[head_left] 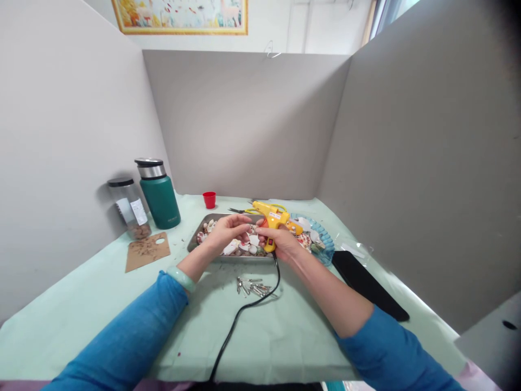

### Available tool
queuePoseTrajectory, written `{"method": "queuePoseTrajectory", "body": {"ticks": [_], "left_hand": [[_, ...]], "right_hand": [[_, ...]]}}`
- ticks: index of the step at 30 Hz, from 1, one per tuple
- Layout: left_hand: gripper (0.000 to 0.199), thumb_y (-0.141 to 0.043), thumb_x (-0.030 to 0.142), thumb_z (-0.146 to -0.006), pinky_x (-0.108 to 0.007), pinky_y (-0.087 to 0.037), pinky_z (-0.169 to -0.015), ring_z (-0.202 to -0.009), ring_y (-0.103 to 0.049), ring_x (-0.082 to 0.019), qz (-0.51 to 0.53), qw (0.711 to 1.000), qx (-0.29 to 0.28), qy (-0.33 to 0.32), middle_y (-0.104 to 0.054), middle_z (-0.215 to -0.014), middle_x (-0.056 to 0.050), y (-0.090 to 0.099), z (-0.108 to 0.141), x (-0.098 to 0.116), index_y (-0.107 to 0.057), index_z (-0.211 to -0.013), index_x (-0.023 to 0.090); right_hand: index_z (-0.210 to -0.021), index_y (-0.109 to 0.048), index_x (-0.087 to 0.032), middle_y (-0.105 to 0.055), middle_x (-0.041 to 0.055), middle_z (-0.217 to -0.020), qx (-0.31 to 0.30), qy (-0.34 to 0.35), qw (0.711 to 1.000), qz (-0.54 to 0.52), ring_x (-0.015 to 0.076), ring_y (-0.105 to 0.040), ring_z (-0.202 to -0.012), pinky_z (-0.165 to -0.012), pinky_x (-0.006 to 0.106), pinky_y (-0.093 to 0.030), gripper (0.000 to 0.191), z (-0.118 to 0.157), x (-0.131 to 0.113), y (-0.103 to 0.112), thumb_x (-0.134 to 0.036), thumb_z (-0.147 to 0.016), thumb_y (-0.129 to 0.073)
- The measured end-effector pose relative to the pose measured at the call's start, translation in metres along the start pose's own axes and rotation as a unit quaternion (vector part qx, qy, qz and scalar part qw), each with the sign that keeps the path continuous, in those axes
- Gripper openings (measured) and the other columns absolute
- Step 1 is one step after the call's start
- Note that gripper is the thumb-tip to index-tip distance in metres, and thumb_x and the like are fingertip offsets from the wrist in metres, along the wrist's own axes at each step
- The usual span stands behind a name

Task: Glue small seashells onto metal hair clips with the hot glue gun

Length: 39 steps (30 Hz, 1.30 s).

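A yellow glue gun (pixel 275 216) is gripped in my right hand (pixel 288 245), its nozzle pointing up and left and its black cord (pixel 240 310) trailing to the front edge. My left hand (pixel 231 231) hovers just left of it, thumb and fingers drawn together; whatever they may pinch is too small to make out. Beneath both hands lies a metal tray (pixel 195 239) of shells and pebbles (pixel 232 247), partly covered by them. At the right, a blue scalloped plate (pixel 325 236) holds more shells (pixel 315 237). Several metal hair clips (pixel 254 287) lie in front of the tray.
On the left stand a green bottle (pixel 160 201), a clear jar (pixel 132 212) and a brown board (pixel 147 251) with crumbs. A red cup (pixel 209 200) and yellow-handled scissors (pixel 240 210) sit behind the tray. A black slab (pixel 368 285) lies right. Grey panels (pixel 244 125) enclose the table.
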<state>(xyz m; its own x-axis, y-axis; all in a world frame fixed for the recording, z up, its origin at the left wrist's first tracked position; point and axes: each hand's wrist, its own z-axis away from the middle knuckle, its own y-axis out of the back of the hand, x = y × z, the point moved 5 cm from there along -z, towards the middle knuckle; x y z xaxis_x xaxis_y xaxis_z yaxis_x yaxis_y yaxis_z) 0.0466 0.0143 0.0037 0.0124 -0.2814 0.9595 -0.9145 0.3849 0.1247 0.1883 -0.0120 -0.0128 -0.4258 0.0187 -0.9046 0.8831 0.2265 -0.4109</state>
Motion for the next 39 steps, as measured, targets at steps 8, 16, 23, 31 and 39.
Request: {"method": "queuePoseTrajectory", "body": {"ticks": [8, 16, 23, 31, 39], "left_hand": [[0.015, -0.063, 0.032, -0.067, -0.030, -0.045, -0.068, -0.075, -0.063, -0.023, -0.560, 0.827, -0.048, 0.007, -0.070, -0.074, -0.007, -0.017, -0.006, -0.008, -0.072, -0.072, 0.021], [0.011, -0.058, 0.021, -0.066, -0.028, -0.044, -0.064, -0.079, -0.064, -0.023, -0.581, 0.812, -0.033, 0.033, -0.071, -0.077, -0.006, -0.020, -0.006, -0.007, -0.068, -0.070, 0.020], [0.011, -0.059, 0.020, -0.071, -0.023, -0.047, -0.053, -0.057, -0.066, -0.017, -0.262, 0.957, 0.100, 0.072, -0.066, -0.060, -0.002, -0.009, -0.007, -0.001, -0.056, -0.080, 0.016], [0.025, -0.070, 0.029, -0.071, -0.028, -0.052, -0.061, -0.064, -0.067, -0.018, -0.010, 0.995, 0.060, 0.076, -0.069, -0.069, -0.008, -0.015, -0.006, -0.002, -0.064, -0.086, 0.009], [0.038, -0.076, 0.031, -0.067, -0.032, -0.051, -0.080, -0.081, -0.066, -0.018, 0.092, 0.993, -0.038, 0.063, -0.071, -0.091, -0.013, -0.017, -0.001, -0.002, -0.069, -0.097, 0.009]], "right_hand": [[-0.080, -0.056, -0.017, -0.056, -0.0059, -0.062, 0.080, 0.065, 0.993, -0.053, 0.0060, -0.048, -0.046, -0.044, 0.020, -0.042, 0.035, -0.009, -0.001, 0.012, -0.018, -0.052, -0.076], [-0.080, -0.056, -0.017, -0.054, -0.0067, -0.056, 0.089, 0.070, 0.992, -0.046, 0.0059, -0.048, -0.045, -0.042, 0.018, -0.042, 0.032, -0.007, -0.001, 0.012, -0.018, -0.054, -0.075], [-0.081, -0.057, -0.017, -0.054, -0.0066, -0.054, 0.096, 0.081, 0.992, -0.021, 0.0065, -0.049, -0.044, -0.042, 0.018, -0.042, 0.033, -0.003, -0.003, 0.007, -0.020, -0.054, -0.075], [-0.081, -0.057, -0.016, -0.058, -0.0044, -0.056, 0.107, 0.089, 0.990, -0.022, 0.0081, -0.054, -0.047, -0.047, 0.019, -0.048, 0.032, -0.004, -0.002, 0.009, -0.021, -0.055, -0.075], [-0.082, -0.058, -0.016, -0.060, -0.0038, -0.061, 0.120, 0.091, 0.988, -0.027, 0.0079, -0.056, -0.049, -0.050, 0.020, -0.050, 0.032, -0.005, -0.002, 0.010, -0.021, -0.055, -0.076]]}}
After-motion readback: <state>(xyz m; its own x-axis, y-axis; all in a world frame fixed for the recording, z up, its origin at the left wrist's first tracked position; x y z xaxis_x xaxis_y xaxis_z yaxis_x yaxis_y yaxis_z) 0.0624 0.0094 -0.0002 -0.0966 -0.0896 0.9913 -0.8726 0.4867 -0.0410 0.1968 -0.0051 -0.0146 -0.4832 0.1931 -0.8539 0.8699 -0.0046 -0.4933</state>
